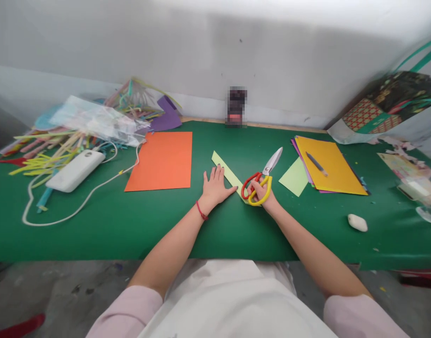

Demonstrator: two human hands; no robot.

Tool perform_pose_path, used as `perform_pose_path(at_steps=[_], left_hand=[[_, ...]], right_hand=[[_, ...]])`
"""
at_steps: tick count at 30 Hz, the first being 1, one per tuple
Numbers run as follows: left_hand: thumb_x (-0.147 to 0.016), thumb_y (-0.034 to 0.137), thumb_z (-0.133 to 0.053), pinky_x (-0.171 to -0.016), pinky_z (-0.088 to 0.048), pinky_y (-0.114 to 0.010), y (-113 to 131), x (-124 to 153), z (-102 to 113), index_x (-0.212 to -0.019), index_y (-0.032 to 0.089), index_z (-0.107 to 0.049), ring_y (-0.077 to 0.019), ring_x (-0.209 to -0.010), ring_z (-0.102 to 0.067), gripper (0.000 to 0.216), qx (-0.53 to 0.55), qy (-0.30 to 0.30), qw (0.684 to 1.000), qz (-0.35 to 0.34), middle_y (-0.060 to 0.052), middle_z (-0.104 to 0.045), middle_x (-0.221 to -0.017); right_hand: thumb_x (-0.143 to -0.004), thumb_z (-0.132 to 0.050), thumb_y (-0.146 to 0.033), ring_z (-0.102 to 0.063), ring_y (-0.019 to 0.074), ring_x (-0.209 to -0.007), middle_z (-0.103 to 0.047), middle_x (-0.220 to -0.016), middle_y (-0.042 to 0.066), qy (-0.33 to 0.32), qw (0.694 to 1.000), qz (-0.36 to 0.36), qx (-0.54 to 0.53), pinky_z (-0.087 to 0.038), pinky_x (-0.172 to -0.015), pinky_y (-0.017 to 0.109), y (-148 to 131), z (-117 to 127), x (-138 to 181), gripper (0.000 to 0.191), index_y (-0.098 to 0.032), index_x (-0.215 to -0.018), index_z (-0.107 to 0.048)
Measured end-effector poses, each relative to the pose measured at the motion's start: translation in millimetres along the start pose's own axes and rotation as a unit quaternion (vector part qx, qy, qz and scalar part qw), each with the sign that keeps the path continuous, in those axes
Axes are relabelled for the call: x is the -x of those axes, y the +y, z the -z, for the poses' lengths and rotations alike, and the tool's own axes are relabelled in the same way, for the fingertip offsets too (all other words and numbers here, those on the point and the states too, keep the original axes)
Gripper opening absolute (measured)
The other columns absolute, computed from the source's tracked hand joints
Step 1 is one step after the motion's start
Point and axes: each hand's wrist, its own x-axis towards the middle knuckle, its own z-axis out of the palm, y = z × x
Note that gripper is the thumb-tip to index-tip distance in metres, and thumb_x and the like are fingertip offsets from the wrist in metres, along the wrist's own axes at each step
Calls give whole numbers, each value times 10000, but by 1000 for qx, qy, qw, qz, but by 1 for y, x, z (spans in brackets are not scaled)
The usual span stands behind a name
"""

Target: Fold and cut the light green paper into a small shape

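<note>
My left hand (214,187) lies flat and open on the green table cover (131,220), fingers spread, its thumb touching a pale green paper strip (227,172). My right hand (260,193) is closed round the red and yellow handles of a pair of scissors (263,180). The scissor blades point up and to the right, resting beside the strip's near end. A red cord circles my left wrist.
An orange sheet (162,160) lies left of my hands. A light green piece (295,177) and a yellow sheet stack with a pencil (330,165) lie right. A white power bank (75,170) with cable, paper strips, a white eraser (357,222) and a bag (388,108) surround them.
</note>
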Motion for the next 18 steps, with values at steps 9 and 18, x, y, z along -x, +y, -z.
perform_pose_path(at_steps=[9, 18], left_hand=[[-833, 642, -382, -1160, -63, -496, -1, 0, 3, -1486, 132, -192, -284, -1442, -101, 850, 7, -14, 1000, -4, -107, -119, -1565], [-776, 680, -460, -1151, -72, -514, -2, 1, 8, -1484, 117, -183, -298, -1443, -81, 946, 9, -23, 1000, -12, -127, -87, -1565]], right_hand=[[-647, -543, -467, -278, 63, -226, -472, -384, -88, 8, 999, 30, 11, -175, -242, 193, 12, 22, 22, 313, -251, -695, -322], [-682, -516, -384, -254, 58, -220, -453, -347, -76, 13, 1000, 7, 3, -188, -251, 192, -1, 12, 7, 231, -242, -619, -345]])
